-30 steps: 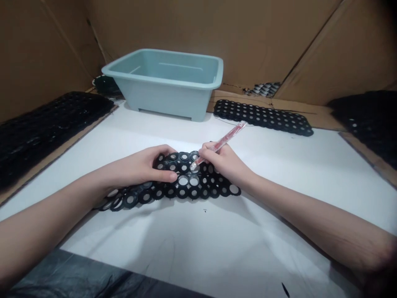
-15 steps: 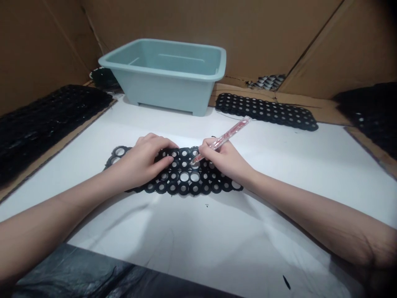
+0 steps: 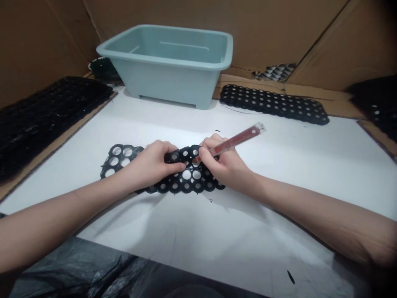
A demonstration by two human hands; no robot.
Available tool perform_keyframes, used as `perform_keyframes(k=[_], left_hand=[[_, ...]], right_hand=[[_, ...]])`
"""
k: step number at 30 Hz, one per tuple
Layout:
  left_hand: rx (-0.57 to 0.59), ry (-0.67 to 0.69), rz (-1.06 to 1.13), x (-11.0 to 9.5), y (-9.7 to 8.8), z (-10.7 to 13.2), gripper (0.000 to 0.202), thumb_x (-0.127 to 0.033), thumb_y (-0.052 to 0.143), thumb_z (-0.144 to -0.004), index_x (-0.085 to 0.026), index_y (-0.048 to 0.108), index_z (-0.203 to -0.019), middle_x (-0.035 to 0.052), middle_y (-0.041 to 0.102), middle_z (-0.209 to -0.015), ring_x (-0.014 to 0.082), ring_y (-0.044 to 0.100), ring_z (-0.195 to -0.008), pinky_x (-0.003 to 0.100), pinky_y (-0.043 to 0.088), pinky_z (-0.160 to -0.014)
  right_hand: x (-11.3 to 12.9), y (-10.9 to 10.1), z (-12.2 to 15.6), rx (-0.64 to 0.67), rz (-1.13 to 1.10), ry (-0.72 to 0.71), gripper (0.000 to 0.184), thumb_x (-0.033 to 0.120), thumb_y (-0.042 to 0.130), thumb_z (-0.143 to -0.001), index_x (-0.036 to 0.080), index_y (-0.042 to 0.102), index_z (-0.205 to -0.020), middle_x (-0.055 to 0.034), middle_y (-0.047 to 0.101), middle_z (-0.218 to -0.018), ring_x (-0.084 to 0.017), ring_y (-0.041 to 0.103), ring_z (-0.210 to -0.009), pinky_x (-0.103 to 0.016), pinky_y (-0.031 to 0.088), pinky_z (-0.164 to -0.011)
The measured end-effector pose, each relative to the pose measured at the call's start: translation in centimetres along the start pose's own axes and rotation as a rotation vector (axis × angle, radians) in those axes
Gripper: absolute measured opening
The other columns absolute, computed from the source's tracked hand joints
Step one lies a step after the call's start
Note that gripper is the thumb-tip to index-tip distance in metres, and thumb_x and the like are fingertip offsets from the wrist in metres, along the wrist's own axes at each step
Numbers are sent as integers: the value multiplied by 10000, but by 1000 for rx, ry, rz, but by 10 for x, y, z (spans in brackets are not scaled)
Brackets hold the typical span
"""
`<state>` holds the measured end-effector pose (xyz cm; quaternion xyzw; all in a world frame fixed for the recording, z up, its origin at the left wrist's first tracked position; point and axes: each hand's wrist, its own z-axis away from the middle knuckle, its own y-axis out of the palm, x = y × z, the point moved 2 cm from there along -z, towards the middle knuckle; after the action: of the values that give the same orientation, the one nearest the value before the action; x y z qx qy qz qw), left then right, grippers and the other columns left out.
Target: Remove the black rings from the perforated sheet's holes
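Observation:
A black rubber sheet of joined rings lies on the white table in front of me, its holes showing white. My left hand grips its middle, thumb on top and fingers over the far side. Between the thumb and fingers of my right hand is a slim craft knife with a red handle wrapped in clear plastic. Its tip meets the rings just right of my left thumb, and the blade itself is mostly hidden. The handle slants up to the right.
A pale blue-green basin stands at the back. Right of it lies another black ring sheet. Black sheets are stacked at the left, with a dark pile at the right. Cardboard walls enclose the table. Small black scraps dot its surface.
The knife handle has swung lower and to the right. My left hand has shifted slightly right along the sheet, whose far edge by my hands now looks raised. The view has also shifted a little.

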<state>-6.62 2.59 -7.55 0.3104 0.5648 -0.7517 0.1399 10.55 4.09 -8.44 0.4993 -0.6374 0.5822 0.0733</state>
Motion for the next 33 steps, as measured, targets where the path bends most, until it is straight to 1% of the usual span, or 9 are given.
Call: perform_keyframes(k=[5,8,11,15,17,21,26,30,33], left_hand=[[-19,-47,-3,-4,4,6,267,-369,522,-732,-175,418,-582,-19,481,-597,135,461,-605,256,319,-551],[9,-61,26,-7,3,8,272,-363,516,-734,-177,398,-576,-19,477,-595,126,444,-579,252,311,-536],[73,-66,109,-10,0,10,242,-363,498,-745,-174,438,-605,-13,498,-620,128,461,-593,250,333,-552],[175,-96,216,-14,-3,15,189,-352,470,-748,-175,512,-697,6,553,-662,159,518,-645,260,370,-573],[203,-84,244,-15,-4,15,171,-340,480,-733,-178,532,-743,12,578,-688,178,543,-677,267,388,-588],[194,-64,213,-14,-3,13,164,-321,499,-716,-181,539,-792,14,608,-758,186,565,-712,270,410,-615],[195,-98,188,-13,-2,11,199,-338,501,-723,-169,538,-821,32,628,-792,190,587,-727,266,417,-616],[182,-75,141,-15,-3,11,201,-363,507,-724,-165,528,-753,22,605,-745,177,563,-695,263,406,-595],[165,-55,83,-15,-3,11,217,-378,503,-731,-163,519,-717,14,581,-715,166,541,-673,262,391,-580]], right_hand=[[7,6,3,-49,321,-230,215,188,387,-835,172,370,-621,-21,434,-626,-154,379,-698,-299,288,-652],[14,8,4,-73,415,-319,200,161,377,-831,172,367,-631,-24,425,-622,-148,348,-678,-283,283,-625],[18,9,3,-71,451,-352,212,138,359,-832,171,371,-623,-24,423,-603,-144,332,-656,-277,278,-607],[15,10,-1,-67,464,-378,200,113,387,-803,173,370,-613,-24,445,-603,-144,326,-651,-282,263,-597],[11,8,-3,-79,434,-362,199,117,395,-804,174,362,-617,-22,448,-615,-147,333,-666,-287,261,-605],[4,2,-5,-49,266,-239,238,157,409,-816,178,332,-592,-11,431,-604,-152,357,-690,-291,278,-624],[-4,-1,-7,-41,-41,-150,244,171,415,-824,173,450,-582,-11,512,-677,-151,438,-742,-305,355,-715],[-8,-5,-10,-145,-201,-99,294,172,390,-841,170,501,-568,-24,555,-784,-161,482,-833,-340,364,-811],[-8,-11,-9,-219,-235,-155,296,155,379,-835,176,510,-570,-19,545,-751,-171,492,-882,-363,339,-874]])
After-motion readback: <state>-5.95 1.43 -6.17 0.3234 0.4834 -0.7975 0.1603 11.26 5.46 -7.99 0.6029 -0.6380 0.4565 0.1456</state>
